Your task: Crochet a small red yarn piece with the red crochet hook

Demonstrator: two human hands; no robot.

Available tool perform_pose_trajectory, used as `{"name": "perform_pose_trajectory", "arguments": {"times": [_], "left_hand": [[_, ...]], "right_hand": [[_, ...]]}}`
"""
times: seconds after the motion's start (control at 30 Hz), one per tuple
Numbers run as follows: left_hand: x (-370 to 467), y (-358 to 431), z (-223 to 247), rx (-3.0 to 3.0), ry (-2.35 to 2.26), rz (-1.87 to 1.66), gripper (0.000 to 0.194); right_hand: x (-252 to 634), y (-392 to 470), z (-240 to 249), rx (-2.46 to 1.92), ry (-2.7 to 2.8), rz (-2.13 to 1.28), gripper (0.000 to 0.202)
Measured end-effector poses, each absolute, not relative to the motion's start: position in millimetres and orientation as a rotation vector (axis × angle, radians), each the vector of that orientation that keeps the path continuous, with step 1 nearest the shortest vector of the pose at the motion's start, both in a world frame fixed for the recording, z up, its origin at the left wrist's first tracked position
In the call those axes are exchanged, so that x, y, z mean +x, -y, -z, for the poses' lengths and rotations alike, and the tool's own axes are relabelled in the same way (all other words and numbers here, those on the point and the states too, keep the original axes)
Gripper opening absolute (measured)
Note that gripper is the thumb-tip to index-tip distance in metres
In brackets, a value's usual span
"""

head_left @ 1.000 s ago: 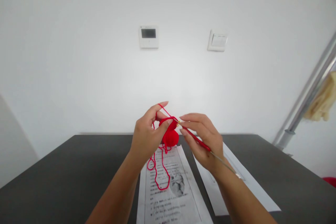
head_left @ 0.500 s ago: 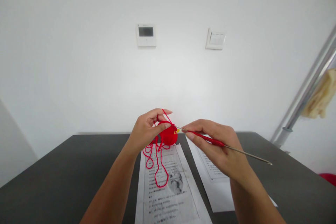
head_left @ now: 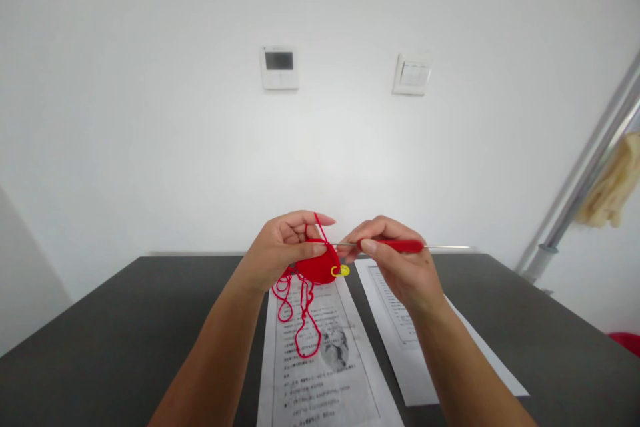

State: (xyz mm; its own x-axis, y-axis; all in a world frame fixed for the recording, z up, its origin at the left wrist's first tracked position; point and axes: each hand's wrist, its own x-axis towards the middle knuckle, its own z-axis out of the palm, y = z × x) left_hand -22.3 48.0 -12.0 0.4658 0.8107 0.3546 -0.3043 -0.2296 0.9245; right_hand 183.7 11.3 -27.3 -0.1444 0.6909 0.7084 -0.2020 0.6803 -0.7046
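Note:
Between thumb and fingers, my left hand (head_left: 283, 245) pinches a small red crochet piece (head_left: 319, 265), with red yarn (head_left: 321, 225) running over the raised index finger. A yellow stitch marker (head_left: 341, 271) hangs from the piece's right edge. My right hand (head_left: 400, 260) is closed on a crochet hook (head_left: 395, 245) with a red handle and metal ends. The hook lies nearly level, its left tip at the top edge of the piece; whether it passes through a stitch is too small to tell. Loose loops of yarn trail below my left hand onto the paper.
A printed sheet (head_left: 320, 387) lies under the yarn on the dark table (head_left: 125, 347). Another sheet (head_left: 420, 380) is partly behind my right forearm. A white wall stands behind, with a display panel (head_left: 279, 68) and a switch (head_left: 413, 75). A metal pole (head_left: 575, 193) leans at right.
The hook has swung from slanting down rightward to nearly level, my right hand shifting left and slightly up. The crochet piece has turned, so the yellow marker sits lower and shows more fully.

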Motion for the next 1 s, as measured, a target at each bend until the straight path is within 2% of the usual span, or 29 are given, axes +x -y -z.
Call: {"name": "perform_pose_trajectory", "arguments": {"times": [0.03, 0.13, 0.2, 0.33, 0.6, 0.77, 0.9, 1.0], "left_hand": [[-23, -47, 12, 1.435, -0.473, -1.077, 0.039], [-22, -44, 10, 1.400, -0.469, -1.043, 0.042], [-22, -42, 9, 1.379, -0.447, -1.060, 0.040], [-19, -39, 7, 1.383, -0.480, -1.140, 0.039], [-6, -24, 8, 1.635, -0.746, -1.478, 0.042], [8, -15, 10, 1.806, -0.910, -1.774, 0.039], [1, -24, 10, 1.443, -0.660, -1.408, 0.057], [-12, -34, 8, 1.271, -0.488, -1.102, 0.051]], "right_hand": [[182, -11, 27, -0.393, 1.600, -0.678, 0.004], [180, -10, 27, -0.321, 1.774, -0.187, 0.017], [180, -9, 26, -0.291, 1.832, -0.021, 0.026], [179, -8, 26, -0.335, 1.887, -0.028, 0.034], [175, -12, 37, -0.446, 1.760, -0.017, 0.022], [159, -28, 49, -0.482, 1.713, 0.182, 0.021], [154, -31, 49, -0.347, 1.744, 0.282, 0.024], [159, -20, 41, -0.354, 1.785, 0.095, 0.016]]}}
